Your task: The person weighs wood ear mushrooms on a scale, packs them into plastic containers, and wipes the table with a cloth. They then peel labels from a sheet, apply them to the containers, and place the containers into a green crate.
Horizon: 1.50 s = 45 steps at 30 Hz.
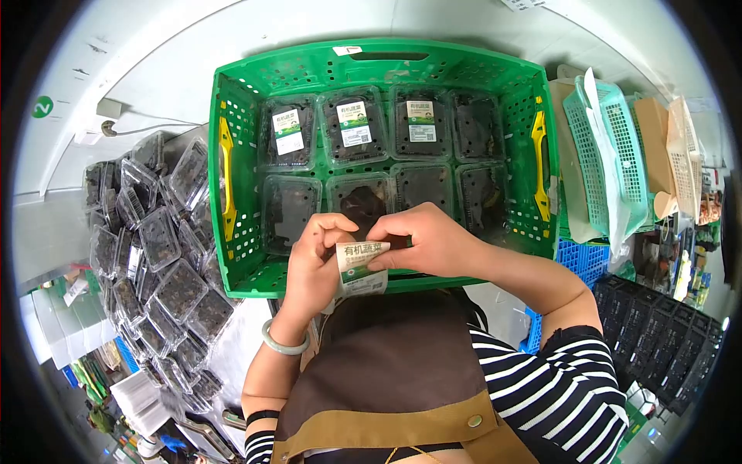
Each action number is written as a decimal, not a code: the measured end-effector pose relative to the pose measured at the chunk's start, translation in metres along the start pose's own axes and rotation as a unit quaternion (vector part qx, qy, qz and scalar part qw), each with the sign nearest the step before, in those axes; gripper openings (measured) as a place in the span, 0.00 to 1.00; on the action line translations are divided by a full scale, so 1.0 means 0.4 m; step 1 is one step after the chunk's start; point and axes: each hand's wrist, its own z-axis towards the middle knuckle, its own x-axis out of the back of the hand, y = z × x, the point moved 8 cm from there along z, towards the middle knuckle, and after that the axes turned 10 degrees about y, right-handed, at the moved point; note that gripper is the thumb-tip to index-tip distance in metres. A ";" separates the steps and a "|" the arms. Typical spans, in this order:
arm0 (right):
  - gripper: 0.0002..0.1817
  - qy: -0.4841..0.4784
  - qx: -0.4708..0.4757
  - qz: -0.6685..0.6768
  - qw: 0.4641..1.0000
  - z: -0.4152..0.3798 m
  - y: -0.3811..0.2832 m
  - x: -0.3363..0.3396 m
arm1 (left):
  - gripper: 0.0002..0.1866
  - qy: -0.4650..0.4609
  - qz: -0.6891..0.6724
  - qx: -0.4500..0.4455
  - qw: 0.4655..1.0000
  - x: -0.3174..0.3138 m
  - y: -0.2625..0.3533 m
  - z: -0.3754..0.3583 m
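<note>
Both my hands are over the near side of a green plastic crate (pixel 386 68), holding a white and green printed label (pixel 362 271). My left hand (pixel 311 259) grips the label's left side with curled fingers. At the label's upper right, my right hand (pixel 425 243) pinches it between thumb and fingers. Beyond them sits a clear clamshell box (pixel 379 185) of dark contents, partly hidden by my fingers. Similar boxes fill two rows in the crate. Three in the far row carry labels, including the far-left box's label (pixel 287 131); on the far-right box (pixel 477 127) none shows.
A large heap of filled clamshell boxes (pixel 166 263) lies left of the crate. Yellow handles (pixel 541 166) are on the crate's ends. Teal baskets (pixel 607 155) stand at right, above black crates (pixel 657 325) and a blue crate (pixel 580 263). White stacked material (pixel 143 398) lies lower left.
</note>
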 end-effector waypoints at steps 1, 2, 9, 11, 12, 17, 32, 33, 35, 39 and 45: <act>0.13 0.006 -0.001 0.021 1.000 -0.001 -0.006 0.004 | 0.17 0.001 -0.006 0.003 1.000 -0.001 0.004 0.001; 0.12 0.019 -0.002 0.011 1.000 0.000 -0.010 0.009 | 0.15 0.020 0.006 0.011 1.000 0.003 0.005 0.001; 0.06 0.300 0.081 -0.077 0.947 -0.019 -0.063 0.274 | 0.12 0.079 0.140 -0.090 0.983 0.036 0.030 0.011; 0.13 0.445 0.049 -0.008 0.894 -0.009 0.003 0.506 | 0.17 0.121 0.093 -0.101 0.983 0.068 0.042 0.007; 0.14 0.470 0.073 -0.064 0.877 -0.001 0.046 0.601 | 0.21 0.156 0.037 -0.149 0.976 0.077 0.057 0.010; 0.24 0.255 -0.145 -0.393 0.872 0.087 0.458 0.675 | 0.19 0.167 -0.123 -0.036 0.978 0.108 -0.013 0.004; 0.10 -0.069 0.135 -0.058 0.987 0.050 -0.053 -0.165 | 0.11 0.099 0.042 -0.099 0.989 0.148 0.054 -0.067; 0.10 -0.043 0.188 -0.091 0.977 0.037 -0.082 -0.172 | 0.11 0.097 0.061 -0.115 0.987 0.155 0.063 -0.086; 0.08 0.002 0.247 -0.124 0.961 0.031 -0.138 -0.153 | 0.11 0.122 0.110 -0.113 0.980 0.196 0.059 -0.141; 0.04 0.128 -0.001 0.052 0.990 0.130 -0.119 -0.039 | 0.13 0.265 0.121 -0.081 0.953 0.344 0.001 -0.273; 0.10 0.066 -0.104 0.055 0.991 0.368 0.266 -0.294 | 0.19 0.358 -0.103 0.033 0.927 0.418 -0.092 -0.357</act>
